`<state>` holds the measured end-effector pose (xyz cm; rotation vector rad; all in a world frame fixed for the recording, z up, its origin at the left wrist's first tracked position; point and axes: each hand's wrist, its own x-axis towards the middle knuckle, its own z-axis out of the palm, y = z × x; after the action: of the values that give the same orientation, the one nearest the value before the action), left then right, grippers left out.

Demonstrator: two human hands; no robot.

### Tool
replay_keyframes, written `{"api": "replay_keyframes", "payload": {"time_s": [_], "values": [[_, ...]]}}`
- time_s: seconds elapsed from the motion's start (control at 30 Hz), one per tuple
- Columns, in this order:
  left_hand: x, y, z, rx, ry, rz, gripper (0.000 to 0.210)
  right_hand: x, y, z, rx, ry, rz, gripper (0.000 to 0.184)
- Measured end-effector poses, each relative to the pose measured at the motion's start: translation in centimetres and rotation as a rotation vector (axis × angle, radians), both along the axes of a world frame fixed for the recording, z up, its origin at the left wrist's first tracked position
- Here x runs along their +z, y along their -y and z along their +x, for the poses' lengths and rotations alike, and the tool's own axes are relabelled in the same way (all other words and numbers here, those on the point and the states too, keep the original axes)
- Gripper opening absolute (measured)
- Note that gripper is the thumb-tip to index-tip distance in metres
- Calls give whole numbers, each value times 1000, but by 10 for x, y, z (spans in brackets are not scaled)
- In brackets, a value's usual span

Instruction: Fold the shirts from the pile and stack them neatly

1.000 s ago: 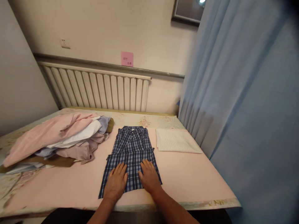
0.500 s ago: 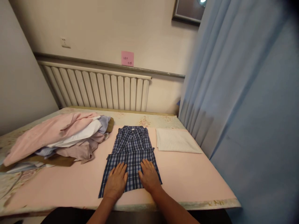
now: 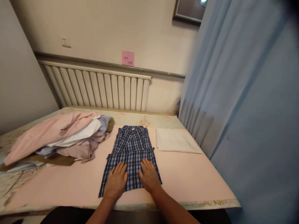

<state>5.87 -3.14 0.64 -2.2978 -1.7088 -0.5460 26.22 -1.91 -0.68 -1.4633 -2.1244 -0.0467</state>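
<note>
A blue plaid shirt [image 3: 133, 146] lies partly folded in front of me, its collar pointing away and its lower part turned up in a band across the body. My left hand [image 3: 116, 179] rests flat on the near left part of the shirt, fingers stretched out. On the near right part lies my right hand [image 3: 149, 176], palm down with its fingers extended. Neither hand grips the cloth. Under the shirt is a pink sheet [image 3: 187, 174] spread over the surface.
To the left is a heap of rumpled clothes [image 3: 77, 133]. A folded striped cloth [image 3: 177, 140] lies right of the shirt. A floral cover [image 3: 161, 119] shows behind the sheet. A radiator [image 3: 102, 85] stands at the wall, and a blue curtain [image 3: 233, 77] hangs on the right.
</note>
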Motion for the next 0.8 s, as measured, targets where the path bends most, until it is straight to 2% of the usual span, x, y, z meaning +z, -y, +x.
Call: {"api": "replay_keyframes", "payload": {"time_s": [0.6, 0.8], "values": [[-7, -3, -3, -15, 28, 1, 44, -2, -1, 1, 4, 6, 13, 41], [-5, -2, -2, -7, 17, -5, 45, 0, 0, 1, 6, -16, 8, 41]]}}
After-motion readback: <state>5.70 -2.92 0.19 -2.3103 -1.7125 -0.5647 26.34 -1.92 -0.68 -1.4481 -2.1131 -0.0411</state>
